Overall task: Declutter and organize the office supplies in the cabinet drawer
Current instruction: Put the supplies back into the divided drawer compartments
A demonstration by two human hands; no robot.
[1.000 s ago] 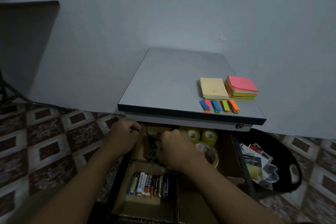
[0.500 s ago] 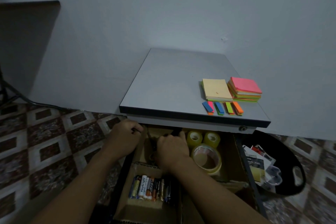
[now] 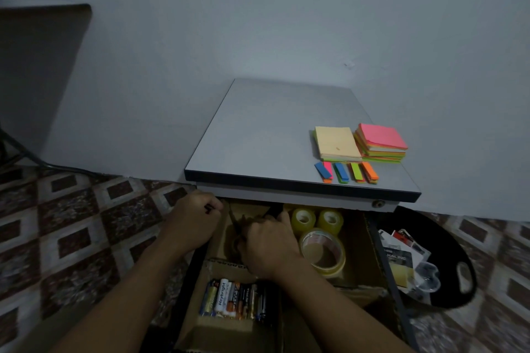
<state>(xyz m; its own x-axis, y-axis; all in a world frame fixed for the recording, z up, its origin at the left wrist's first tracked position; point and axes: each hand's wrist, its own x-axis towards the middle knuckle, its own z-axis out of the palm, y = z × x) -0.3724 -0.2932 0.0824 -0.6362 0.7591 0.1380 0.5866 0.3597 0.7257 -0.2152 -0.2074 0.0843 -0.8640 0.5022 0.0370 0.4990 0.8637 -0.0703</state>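
The drawer (image 3: 383, 255) stands open under the cabinet top (image 3: 258, 135). The left hand (image 3: 190, 223) is clenched at its left edge, pinching a small dark thing (image 3: 208, 208). The right hand (image 3: 268, 246) curls into the back-left cardboard compartment beside the tape rolls (image 3: 322, 252); I cannot tell whether it grasps anything. Batteries (image 3: 235, 299) lie in the front compartment.

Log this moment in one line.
left hand: grips small dark item; right hand: in rear compartment, grasp hidden; batteries: front compartment; tape rolls: rear right

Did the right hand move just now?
Yes. The right hand slid left, off the big tape roll, which it partly covered a second ago.
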